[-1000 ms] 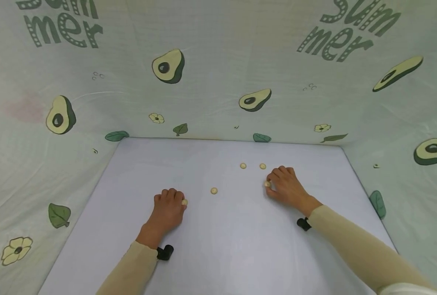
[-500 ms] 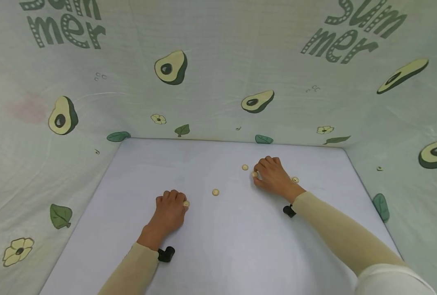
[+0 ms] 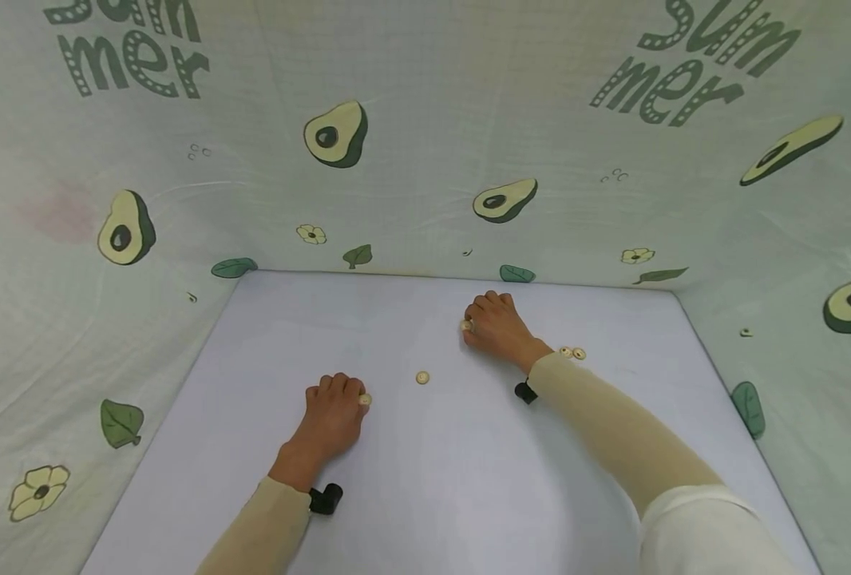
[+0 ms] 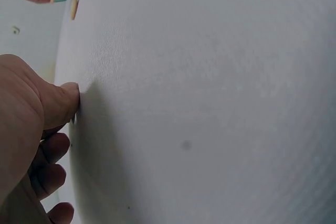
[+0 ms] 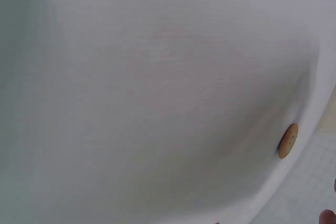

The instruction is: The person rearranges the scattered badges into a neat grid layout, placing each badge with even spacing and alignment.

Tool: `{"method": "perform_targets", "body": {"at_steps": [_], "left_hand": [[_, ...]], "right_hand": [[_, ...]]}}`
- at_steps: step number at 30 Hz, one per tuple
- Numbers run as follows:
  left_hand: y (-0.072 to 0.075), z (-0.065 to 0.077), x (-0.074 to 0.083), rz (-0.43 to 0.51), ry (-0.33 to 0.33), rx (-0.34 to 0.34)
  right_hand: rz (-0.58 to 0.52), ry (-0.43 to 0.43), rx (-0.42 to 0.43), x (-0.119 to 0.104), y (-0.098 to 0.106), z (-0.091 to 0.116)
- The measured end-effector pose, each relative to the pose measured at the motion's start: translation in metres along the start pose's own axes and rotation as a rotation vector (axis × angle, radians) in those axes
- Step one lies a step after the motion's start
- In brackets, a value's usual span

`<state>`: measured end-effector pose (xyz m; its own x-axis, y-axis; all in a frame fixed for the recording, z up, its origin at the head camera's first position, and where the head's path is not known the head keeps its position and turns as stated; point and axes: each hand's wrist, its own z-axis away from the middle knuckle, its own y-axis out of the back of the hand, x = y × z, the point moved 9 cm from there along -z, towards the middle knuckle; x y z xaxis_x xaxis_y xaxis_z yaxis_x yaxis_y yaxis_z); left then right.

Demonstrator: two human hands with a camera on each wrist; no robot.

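Buttons [image 3: 422,378], five pale round ones, are spread out before you, two in your hands and three on the tabletop [image 3: 411,495]. Largest in view is the pale green cloth [image 3: 411,64] rising behind and along both sides, printed with avocados [image 3: 335,134], leaves [image 3: 121,423] and flowers [image 3: 39,493]. The white tabletop lies within it. Your beige sleeves [image 3: 583,407] cross it, the right one reaching farther out, with white fabric [image 3: 713,535] at its upper end. Your left hand [image 3: 332,415] is nearly closed, fingers curled, pinching the left button [image 3: 365,399] between thumb and forefinger. Your right hand [image 3: 500,327], farther from you, is curled much the same way, pinching the far button [image 3: 466,326] at its fingertips; the right wrist view catches only a sliver of a hand at its edge. A black device [image 3: 326,499] sits at your left wrist and a matching one at your right. The middle button lies flat between your hands, and the paired buttons [image 3: 579,353] lie side by side just beyond your right sleeve.
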<state>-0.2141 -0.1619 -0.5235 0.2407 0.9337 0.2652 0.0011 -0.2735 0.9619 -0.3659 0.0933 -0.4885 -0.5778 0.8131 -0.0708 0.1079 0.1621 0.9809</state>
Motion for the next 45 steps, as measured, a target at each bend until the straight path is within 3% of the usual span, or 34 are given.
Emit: {"method": "perform_targets", "body": {"at_steps": [9,14,45], "left_hand": [[0.0,0.002,-0.001,0.004,0.013,-0.004],[-0.002,0.0,-0.003,0.009,0.013,-0.01],[-0.004,0.0,-0.004,0.036,0.017,-0.014]], "right_hand": [[-0.024,-0.002,-0.044,-0.03,-0.012,-0.029],[-0.003,-0.02,-0.079,-0.033,-0.024,-0.036],[0.041,-0.039,-0.146,-0.027,-0.035,-0.034]]}}
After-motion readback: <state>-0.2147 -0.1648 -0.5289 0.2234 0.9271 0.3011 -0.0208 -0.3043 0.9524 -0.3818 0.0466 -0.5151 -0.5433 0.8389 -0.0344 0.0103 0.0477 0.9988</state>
